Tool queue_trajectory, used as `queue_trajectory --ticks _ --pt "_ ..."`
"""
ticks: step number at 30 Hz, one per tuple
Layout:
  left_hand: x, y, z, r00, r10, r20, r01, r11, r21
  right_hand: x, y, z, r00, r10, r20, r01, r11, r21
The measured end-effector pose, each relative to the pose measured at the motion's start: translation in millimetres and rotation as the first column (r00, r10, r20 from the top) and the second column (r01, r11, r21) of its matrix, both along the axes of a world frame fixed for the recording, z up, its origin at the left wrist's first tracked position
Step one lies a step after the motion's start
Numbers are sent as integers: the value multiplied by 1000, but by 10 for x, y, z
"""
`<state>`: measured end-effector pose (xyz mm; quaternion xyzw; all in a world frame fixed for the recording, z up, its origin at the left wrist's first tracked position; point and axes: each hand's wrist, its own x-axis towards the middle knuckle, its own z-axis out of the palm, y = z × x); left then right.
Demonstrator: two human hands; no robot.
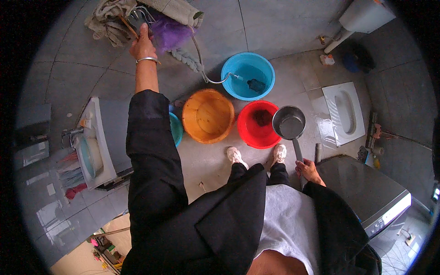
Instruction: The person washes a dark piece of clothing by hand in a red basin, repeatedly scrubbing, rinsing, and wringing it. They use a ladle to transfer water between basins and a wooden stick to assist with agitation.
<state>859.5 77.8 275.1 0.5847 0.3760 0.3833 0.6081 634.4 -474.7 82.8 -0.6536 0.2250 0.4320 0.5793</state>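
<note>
My left hand [142, 44], with a bangle at the wrist, is stretched up to the wall. Its fingers close around a thin orange-brown stick [129, 26] beside hanging beige towels [111, 25] and a purple mesh bath puff [172, 32]. Low at my right side, my right hand [307, 170] grips the long handle of a metal dipper [289, 122]. The dipper's bowl looks empty and overlaps the rim of a red basin [244, 127] holding a dark clump. Near it stand a wooden tub [192, 117] and a blue basin [225, 70] with water and a dark object inside.
A shower hose [197, 48] hangs down to the blue basin. A teal basin [177, 129] shows behind my left sleeve. To the right are a squat toilet [359, 127] and a dark-topped washing machine [361, 192]. A washbasin counter [106, 144] stands on the left.
</note>
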Motion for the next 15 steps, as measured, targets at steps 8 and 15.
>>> queue_trajectory --ticks 8,15 --pt "50 159 -88 996 -78 51 78 997 4 -2 10 -44 1000 15 10 -15 1000 -9" --pt "-425 -48 -339 985 -119 127 127 990 -61 57 -18 -12 995 57 88 -57 998 -2"
